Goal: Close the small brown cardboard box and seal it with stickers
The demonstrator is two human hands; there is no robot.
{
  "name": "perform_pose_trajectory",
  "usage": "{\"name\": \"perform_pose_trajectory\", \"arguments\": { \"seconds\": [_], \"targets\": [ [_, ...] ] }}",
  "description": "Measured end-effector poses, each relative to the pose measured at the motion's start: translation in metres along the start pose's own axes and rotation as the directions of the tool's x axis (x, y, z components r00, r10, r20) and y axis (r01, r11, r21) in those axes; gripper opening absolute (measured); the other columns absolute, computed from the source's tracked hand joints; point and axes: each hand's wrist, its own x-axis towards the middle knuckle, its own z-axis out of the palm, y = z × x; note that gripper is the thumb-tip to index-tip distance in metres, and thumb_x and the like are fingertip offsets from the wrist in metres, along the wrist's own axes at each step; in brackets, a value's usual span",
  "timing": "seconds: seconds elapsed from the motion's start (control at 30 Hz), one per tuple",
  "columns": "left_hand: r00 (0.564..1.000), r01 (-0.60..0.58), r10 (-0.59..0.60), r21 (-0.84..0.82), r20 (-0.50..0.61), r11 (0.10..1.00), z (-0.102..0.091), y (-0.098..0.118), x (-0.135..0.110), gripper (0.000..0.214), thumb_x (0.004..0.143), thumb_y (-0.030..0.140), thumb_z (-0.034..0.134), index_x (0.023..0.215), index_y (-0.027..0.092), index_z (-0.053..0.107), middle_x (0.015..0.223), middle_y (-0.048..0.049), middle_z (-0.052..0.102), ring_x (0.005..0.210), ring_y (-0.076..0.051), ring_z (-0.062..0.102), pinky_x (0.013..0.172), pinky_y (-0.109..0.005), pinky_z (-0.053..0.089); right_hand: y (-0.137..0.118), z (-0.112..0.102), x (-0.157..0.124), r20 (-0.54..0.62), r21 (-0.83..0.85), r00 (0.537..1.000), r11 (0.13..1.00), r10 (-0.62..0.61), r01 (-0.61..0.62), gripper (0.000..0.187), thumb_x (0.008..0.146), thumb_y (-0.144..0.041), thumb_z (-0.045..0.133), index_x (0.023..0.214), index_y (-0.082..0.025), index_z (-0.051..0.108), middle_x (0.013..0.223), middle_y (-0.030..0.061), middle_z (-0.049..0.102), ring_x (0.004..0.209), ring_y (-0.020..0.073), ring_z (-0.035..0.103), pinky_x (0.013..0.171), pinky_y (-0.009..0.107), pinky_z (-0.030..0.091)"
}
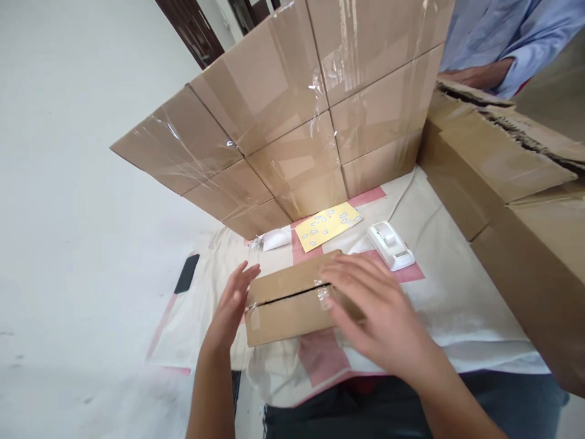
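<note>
A small brown cardboard box point(286, 305) lies on a white and pink cloth point(439, 299) in front of me, its two top flaps meeting at a dark seam with clear tape at both ends. My left hand point(231, 302) rests open against the box's left end, fingers stretched. My right hand point(370, 305) lies flat and open on the box's right part, fingers spread over the taped seam. Behind the box lies a white tape dispenser point(390, 244).
A yellow sheet with several small white stickers point(326, 225) and a white wrapped bundle point(274, 239) lie near a taped cardboard wall point(292, 116). More cardboard boxes point(507, 177) stand at right. A black phone point(187, 273) lies at left. Another person's blue sleeve point(503, 36) shows top right.
</note>
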Motion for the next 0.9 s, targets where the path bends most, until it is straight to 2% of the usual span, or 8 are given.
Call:
{"name": "perform_pose_trajectory", "arguments": {
  "seconds": [0.07, 0.13, 0.23, 0.3, 0.47, 0.57, 0.73, 0.9],
  "targets": [
    [0.982, -0.058, 0.076, 0.108, -0.173, 0.992, 0.009, 0.005, 0.028, 0.059, 0.09, 0.066, 0.056, 0.13, 0.023, 0.059, 0.137, -0.0142, 0.063, 0.136, -0.032, 0.053, 0.106, -0.043, 0.045, 0.026, -0.002, -0.01, -0.149, 0.115, 0.987, 0.992, 0.06, -0.043, 0.018, 0.096, -0.016, 0.058, 0.107, -0.022, 0.071, 0.111, 0.0074, 0.075, 0.108, 0.0256, 0.067, 0.096, 0.044, 0.051],
    [0.977, -0.085, 0.12, 0.193, -0.178, 0.977, 0.022, 0.013, 0.061, 0.049, 0.087, 0.063, 0.061, 0.112, 0.021, 0.064, 0.119, -0.012, 0.069, 0.121, -0.028, 0.062, 0.1, -0.04, 0.048, 0.056, 0.007, -0.023, -0.312, 0.268, 0.929, 0.957, 0.198, -0.114, 0.015, 0.096, -0.017, 0.056, 0.093, -0.022, 0.07, 0.094, 0.0052, 0.074, 0.091, 0.0226, 0.068, 0.083, 0.038, 0.053],
    [0.992, -0.125, 0.118, 0.256, 0.045, 0.959, 0.042, 0.03, 0.11, 0.046, 0.077, 0.06, 0.073, 0.1, 0.02, 0.068, 0.102, -0.0091, 0.072, 0.104, -0.025, 0.067, 0.092, -0.037, 0.05, 0.087, 0.026, -0.037, -0.322, 0.416, 0.808, 0.84, 0.494, -0.348, 0.026, 0.1, -0.023, 0.051, 0.074, -0.021, 0.058, 0.071, 0.0, 0.061, 0.069, 0.0169, 0.059, 0.067, 0.031, 0.046],
    [0.972, -0.144, 0.077, 0.305, 0.221, 0.941, 0.054, 0.042, 0.135, 0.045, 0.075, 0.058, 0.076, 0.099, 0.02, 0.071, 0.103, -0.0094, 0.074, 0.103, -0.025, 0.067, 0.091, -0.036, 0.051, 0.093, 0.034, -0.04, -0.26, 0.429, 0.775, 0.788, 0.576, -0.442, 0.034, 0.102, -0.029, 0.047, 0.069, -0.022, 0.048, 0.064, -0.0026, 0.05, 0.062, 0.0148, 0.049, 0.062, 0.029, 0.04],
    [0.85, -0.184, -0.12, 0.504, 0.512, 0.844, 0.08, 0.059, 0.182, 0.04, 0.079, 0.055, 0.075, 0.102, 0.022, 0.075, 0.107, -0.0085, 0.076, 0.101, -0.025, 0.069, 0.085, -0.034, 0.053, 0.09, 0.034, -0.04, -0.165, 0.402, 0.769, 0.754, 0.618, -0.52, 0.046, 0.103, -0.046, 0.046, 0.066, -0.024, 0.03, 0.062, -0.005, 0.029, 0.058, 0.0126, 0.03, 0.055, 0.028, 0.026],
    [0.819, -0.23, -0.207, 0.637, 0.535, 0.736, 0.1, 0.051, 0.209, 0.032, 0.089, 0.048, 0.07, 0.101, 0.019, 0.073, 0.106, -0.0074, 0.073, 0.102, -0.023, 0.067, 0.089, -0.036, 0.054, 0.092, 0.032, -0.041, -0.112, 0.434, 0.769, 0.727, 0.63, -0.533, 0.05, 0.102, -0.052, 0.046, 0.066, -0.024, 0.025, 0.062, -0.005, 0.026, 0.058, 0.0119, 0.028, 0.054, 0.028, 0.024],
    [0.769, -0.252, -0.377, 0.787, 0.516, 0.563, 0.129, 0.025, 0.242, 0.032, 0.097, 0.038, 0.065, 0.121, 0.016, 0.064, 0.121, -0.0088, 0.066, 0.104, -0.021, 0.067, 0.09, -0.043, 0.059, 0.099, 0.033, -0.046, -0.043, 0.444, 0.776, 0.707, 0.63, -0.55, 0.05, 0.102, -0.054, 0.045, 0.067, -0.023, 0.029, 0.063, -0.0044, 0.028, 0.06, 0.0118, 0.031, 0.055, 0.028, 0.024],
    [0.737, -0.257, -0.442, 0.817, 0.512, 0.517, 0.134, 0.014, 0.245, 0.037, 0.097, 0.039, 0.065, 0.126, 0.017, 0.062, 0.127, -0.0095, 0.064, 0.109, -0.024, 0.066, 0.092, -0.045, 0.058, 0.1, 0.034, -0.048, 0.019, 0.411, 0.784, 0.71, 0.621, -0.572, 0.049, 0.103, -0.051, 0.046, 0.067, -0.023, 0.028, 0.063, -0.0044, 0.03, 0.06, 0.0121, 0.032, 0.056, 0.028, 0.024]
  ]
}}
